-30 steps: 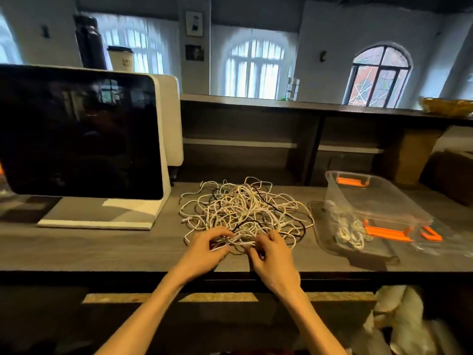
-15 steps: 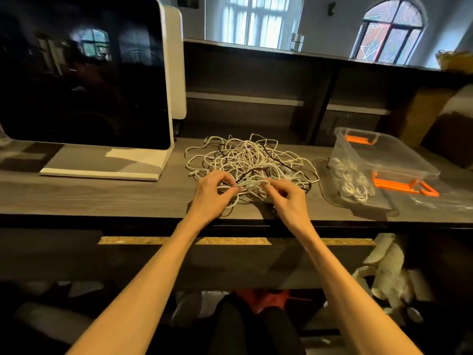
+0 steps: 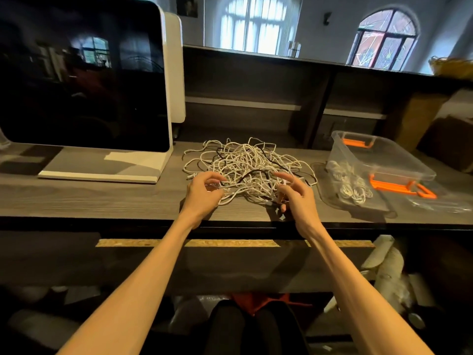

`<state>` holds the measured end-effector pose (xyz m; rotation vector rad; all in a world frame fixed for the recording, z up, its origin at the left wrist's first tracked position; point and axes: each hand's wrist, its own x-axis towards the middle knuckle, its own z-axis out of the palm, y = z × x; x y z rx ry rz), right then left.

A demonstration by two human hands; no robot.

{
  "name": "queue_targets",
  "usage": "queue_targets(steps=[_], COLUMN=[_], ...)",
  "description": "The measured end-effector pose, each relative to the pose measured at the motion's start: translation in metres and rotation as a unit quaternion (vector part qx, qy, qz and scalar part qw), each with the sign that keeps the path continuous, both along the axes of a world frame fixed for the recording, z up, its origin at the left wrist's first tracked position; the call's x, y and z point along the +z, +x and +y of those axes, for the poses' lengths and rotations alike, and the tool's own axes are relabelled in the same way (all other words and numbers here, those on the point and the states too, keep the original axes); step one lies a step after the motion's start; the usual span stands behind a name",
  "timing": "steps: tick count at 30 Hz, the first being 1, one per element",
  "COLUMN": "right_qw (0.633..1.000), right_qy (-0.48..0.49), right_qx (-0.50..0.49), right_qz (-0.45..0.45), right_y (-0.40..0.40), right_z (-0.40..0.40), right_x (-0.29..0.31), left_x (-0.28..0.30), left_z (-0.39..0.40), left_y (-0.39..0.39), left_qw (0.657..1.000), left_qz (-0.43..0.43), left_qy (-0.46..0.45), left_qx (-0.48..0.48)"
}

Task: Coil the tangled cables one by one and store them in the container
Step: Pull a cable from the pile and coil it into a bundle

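Reaching over the table (image 3: pixel 102 201), the left hand (image 3: pixel 202 194) pinches a white cable at the tangle (image 3: pixel 245 165); the right hand (image 3: pixel 297 198), index finger extended, grips a cable end at the tangle's near edge.

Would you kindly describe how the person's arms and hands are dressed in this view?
Both forearms are bare to the frame's lower edge, with no sleeves visible. The left hand and right hand show no gloves, watch or bracelets; rings cannot be ruled out.
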<state>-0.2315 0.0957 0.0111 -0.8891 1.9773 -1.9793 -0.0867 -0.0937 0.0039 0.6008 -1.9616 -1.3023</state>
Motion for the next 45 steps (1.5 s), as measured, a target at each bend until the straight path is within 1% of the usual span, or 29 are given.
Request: queue_targets(steps=[3, 5, 7, 9, 10, 12, 15, 19, 20, 23, 25, 27, 28, 29, 31, 33, 37, 39, 42, 43, 44, 45], right_qw=[0.999, 1.000, 0.998, 0.982, 0.972, 0.961, 0.960, 0.973, 0.971, 0.951, 0.943, 0.938, 0.938, 0.939, 0.945, 0.955, 0.964, 0.971, 0.987, 0.991, 0.994, 0.995], right_qy=[-0.014, 0.001, 0.040, 0.085, 0.092, 0.081, 0.072, 0.049, 0.053, 0.082, 0.087, 0.086, 0.082, 0.077, 0.064, 0.046, 0.023, 0.004, -0.037, -0.049, -0.057, -0.064], right_qx=[0.015, 0.025, 0.024, 0.003, -0.010, -0.037, -0.042, 0.060, 0.077, 0.103, 0.124, 0.116, 0.098, 0.076, 0.042, 0.037, 0.015, -0.003, -0.003, 0.004, 0.013, 0.023], right_qz=[-0.033, -0.017, 0.052, 0.170, 0.216, 0.263, 0.266, 0.216, 0.222, 0.280, 0.298, 0.315, 0.322, 0.327, 0.319, 0.291, 0.265, 0.240, 0.156, 0.124, 0.097, 0.077], right_y=[0.003, 0.008, 0.015, 0.019, 0.020, 0.021, 0.017, 0.008, 0.005, 0.004, 0.007, 0.007, 0.005, 0.001, -0.009, -0.016, -0.022, -0.024, -0.026, -0.027, -0.027, -0.028], right_z=[0.002, 0.001, -0.003, -0.010, -0.015, -0.026, -0.043, -0.061, -0.063, -0.069, -0.070, -0.067, -0.064, -0.059, -0.050, -0.039, -0.028, -0.025, -0.020, -0.019, -0.019, -0.019], right_x=[0.002, 0.005, 0.008, 0.012, 0.015, 0.027, 0.056, 0.098, 0.106, 0.126, 0.138, 0.149, 0.153, 0.159, 0.171, 0.184, 0.203, 0.211, 0.220, 0.222, 0.222, 0.223], left_x=[0.000, 0.001, 0.001, 0.001, 0.000, -0.002, 0.007, 0.043, 0.055, 0.091, 0.108, 0.119, 0.121, 0.124, 0.127, 0.127, 0.120, 0.117, 0.123, 0.125, 0.128, 0.132], left_z=[-0.002, -0.003, -0.002, 0.000, 0.000, -0.002, -0.010, -0.014, -0.013, -0.015, -0.021, -0.024, -0.026, -0.026, -0.027, -0.028, -0.035, -0.038, -0.029, -0.021, -0.011, 0.000], left_y=[0.001, 0.001, 0.002, 0.001, 0.000, -0.003, -0.010, -0.025, -0.028, -0.039, -0.047, -0.049, -0.050, -0.053, -0.053, -0.055, -0.058, -0.057, -0.056, -0.058, -0.059, -0.060], left_qw=[1.000, 0.999, 1.000, 1.000, 1.000, 1.000, 0.998, 0.998, 0.998, 0.995, 0.992, 0.991, 0.991, 0.989, 0.984, 0.988, 0.996, 0.997, 0.995, 0.995, 0.995, 0.994], left_qz=[0.008, 0.011, 0.005, -0.004, -0.007, -0.021, -0.023, 0.035, 0.042, 0.046, 0.045, 0.050, 0.065, 0.087, 0.122, 0.115, 0.028, -0.001, -0.049, -0.043, -0.018, 0.025], left_qy=[0.021, 0.030, 0.022, 0.005, -0.002, -0.022, -0.054, -0.039, -0.024, 0.010, -0.007, -0.031, -0.016, 0.022, 0.072, 0.066, 0.031, 0.023, -0.039, -0.067, -0.091, -0.109], left_qx=[-0.008, -0.012, -0.011, -0.010, -0.008, -0.001, 0.007, -0.020, -0.039, -0.092, -0.120, -0.118, -0.115, -0.118, -0.106, -0.086, -0.073, -0.071, -0.071, -0.059, -0.033, 0.001])
